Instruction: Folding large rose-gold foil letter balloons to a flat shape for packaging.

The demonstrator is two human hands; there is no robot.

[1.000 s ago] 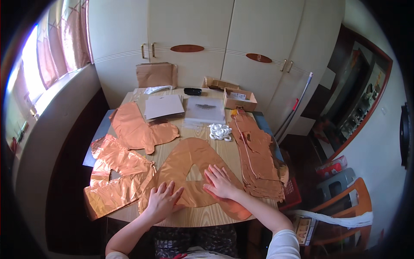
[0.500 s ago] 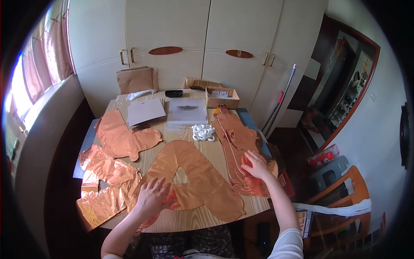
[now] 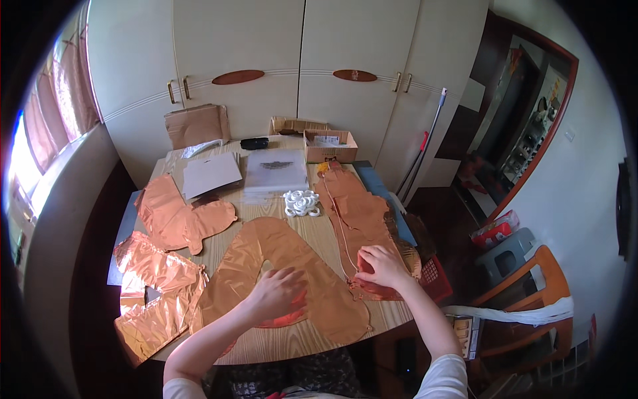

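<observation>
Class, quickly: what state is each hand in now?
Left hand: open, over the A-shaped foil.
Right hand: curled at the foil stack; grip cannot be told.

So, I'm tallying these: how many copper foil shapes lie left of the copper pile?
3: an A-shaped foil in the middle, a far-left foil and a near-left foil just below it. Others may be hidden underneath.

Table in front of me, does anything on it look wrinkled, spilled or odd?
The shiny copper foil at the left looks wrinkled, unlike the smoother A-shaped foil beside it; whether that's damage, I can't tell. Nothing looks spilled.
</observation>
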